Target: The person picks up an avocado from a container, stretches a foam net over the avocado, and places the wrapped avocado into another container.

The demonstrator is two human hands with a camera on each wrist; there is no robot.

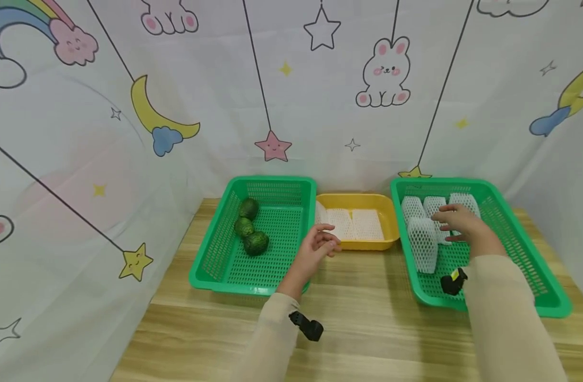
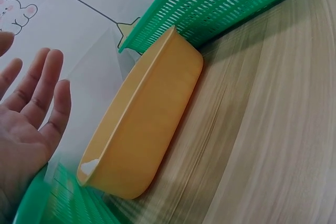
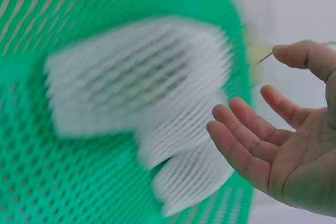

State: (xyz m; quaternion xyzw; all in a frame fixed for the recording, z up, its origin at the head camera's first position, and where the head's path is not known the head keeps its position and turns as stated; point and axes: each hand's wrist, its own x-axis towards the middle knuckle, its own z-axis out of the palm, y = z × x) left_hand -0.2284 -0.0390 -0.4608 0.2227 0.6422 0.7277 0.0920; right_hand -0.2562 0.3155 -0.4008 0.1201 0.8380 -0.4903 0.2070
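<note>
My left hand (image 1: 315,248) hovers by the right rim of the left green basket (image 1: 207,260), near the yellow tray (image 1: 389,217). Its fingers are relaxed and hold nothing. Three bumpy dark green avocados (image 1: 256,243) lie in that basket. White foam net sleeves (image 1: 367,225) lie flat in the tray. My right hand (image 1: 470,229) hangs over the right green basket (image 1: 511,249), palm bare and fingers loosely spread. Beneath and beside it are several white net-sleeved pieces (image 1: 422,245); greenish fruit shows faintly through one net sleeve (image 3: 136,82) in the right wrist view, which is blurred.
Both baskets and the tray stand on a wooden table (image 1: 358,313), the tray between the baskets. A white printed curtain (image 1: 215,79) hangs close behind them and along the sides. A small black camera (image 1: 307,326) is strapped to the left wrist, another (image 1: 453,282) to the right.
</note>
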